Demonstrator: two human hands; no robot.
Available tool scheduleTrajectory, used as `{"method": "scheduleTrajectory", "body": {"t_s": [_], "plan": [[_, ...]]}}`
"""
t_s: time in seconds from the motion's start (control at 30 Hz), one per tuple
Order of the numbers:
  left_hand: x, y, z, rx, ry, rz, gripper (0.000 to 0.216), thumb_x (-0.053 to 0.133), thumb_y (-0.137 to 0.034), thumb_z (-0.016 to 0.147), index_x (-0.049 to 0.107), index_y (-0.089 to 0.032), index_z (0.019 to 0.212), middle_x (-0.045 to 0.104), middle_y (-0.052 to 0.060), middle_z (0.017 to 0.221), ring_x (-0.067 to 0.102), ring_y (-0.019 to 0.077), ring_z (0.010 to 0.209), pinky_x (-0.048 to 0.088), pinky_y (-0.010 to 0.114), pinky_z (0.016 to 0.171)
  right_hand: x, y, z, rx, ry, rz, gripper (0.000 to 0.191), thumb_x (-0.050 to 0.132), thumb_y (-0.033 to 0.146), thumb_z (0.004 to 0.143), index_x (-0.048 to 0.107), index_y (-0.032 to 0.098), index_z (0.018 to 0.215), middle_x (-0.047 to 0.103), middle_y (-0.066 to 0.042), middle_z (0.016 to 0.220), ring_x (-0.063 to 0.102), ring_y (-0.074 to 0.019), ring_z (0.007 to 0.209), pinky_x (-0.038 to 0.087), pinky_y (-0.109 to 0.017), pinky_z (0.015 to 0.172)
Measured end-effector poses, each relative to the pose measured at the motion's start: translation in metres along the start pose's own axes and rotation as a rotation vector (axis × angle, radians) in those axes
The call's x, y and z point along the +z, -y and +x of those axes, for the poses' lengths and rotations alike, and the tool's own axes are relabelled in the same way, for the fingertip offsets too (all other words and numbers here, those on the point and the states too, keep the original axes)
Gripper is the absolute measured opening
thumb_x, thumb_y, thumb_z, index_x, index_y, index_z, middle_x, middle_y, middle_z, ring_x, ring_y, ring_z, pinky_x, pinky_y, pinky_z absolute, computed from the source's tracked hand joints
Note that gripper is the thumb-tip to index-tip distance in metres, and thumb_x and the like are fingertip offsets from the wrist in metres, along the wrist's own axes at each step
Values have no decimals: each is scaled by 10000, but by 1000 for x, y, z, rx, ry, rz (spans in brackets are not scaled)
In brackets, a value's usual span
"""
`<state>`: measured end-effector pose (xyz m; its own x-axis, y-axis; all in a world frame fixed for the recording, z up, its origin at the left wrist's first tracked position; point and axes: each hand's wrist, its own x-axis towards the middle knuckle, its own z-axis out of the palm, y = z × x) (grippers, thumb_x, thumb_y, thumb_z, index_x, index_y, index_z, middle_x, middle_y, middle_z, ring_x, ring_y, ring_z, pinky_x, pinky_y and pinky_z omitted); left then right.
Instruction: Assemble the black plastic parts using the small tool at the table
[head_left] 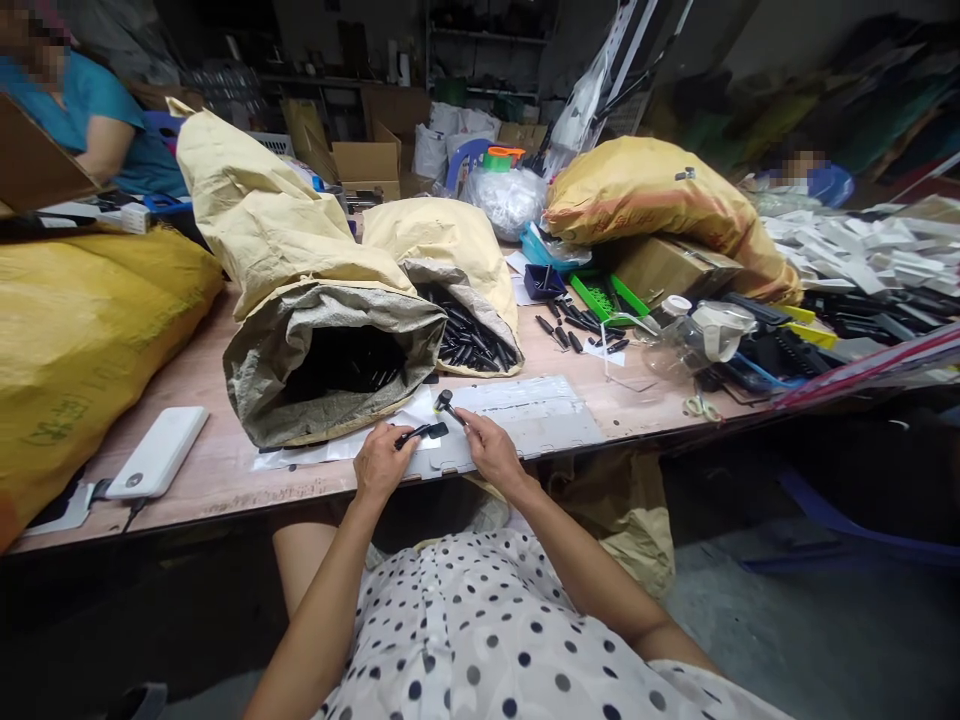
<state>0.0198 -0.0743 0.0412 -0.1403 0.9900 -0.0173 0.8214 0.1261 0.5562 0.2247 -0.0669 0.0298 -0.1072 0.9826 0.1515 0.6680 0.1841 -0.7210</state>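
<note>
Over the table's front edge, my left hand [381,460] pinches a slim black piece [426,432] with a flat, squarish end pointing right. My right hand [489,448] is closed on a black piece [445,402] with a thick rounded head, which stands out beyond the fingertips. The two pieces are close together but look apart; their exact kind cannot be made out. Beneath both hands lies a grey-white flat board [529,408]. Just behind them, a large paper sack [337,300] opens toward me, dark inside with black pieces barely visible.
A second sack [450,225] spills black parts [472,335]. Loose black pieces lie near a green tray [607,298] and a clear plastic jug [675,340]. At left are a white power bank [157,452] and a yellow sack [90,360]. A person [105,130] sits at far left.
</note>
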Motion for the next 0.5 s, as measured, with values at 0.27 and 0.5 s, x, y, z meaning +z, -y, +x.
{"method": "scheduleTrajectory", "body": {"t_s": [0.27,0.5], "plan": [[-4,-6,1,-18,26,28,229,698,-296,856,800,-331,1058,722,8,1000,664,217,1006,488,272,780,-2,12,-23,-73,50,-46,432,450,218,988,666,297,1353,715,-39,992,675,-179,913,539,-278,816],[-6,-9,3,-40,77,10,234,681,-292,869,794,-323,1071,725,-8,1024,676,197,982,477,267,765,-1,18,-21,-114,66,-201,457,446,202,1005,626,346,1399,688,-24,978,654,-165,862,497,-224,721]]}}
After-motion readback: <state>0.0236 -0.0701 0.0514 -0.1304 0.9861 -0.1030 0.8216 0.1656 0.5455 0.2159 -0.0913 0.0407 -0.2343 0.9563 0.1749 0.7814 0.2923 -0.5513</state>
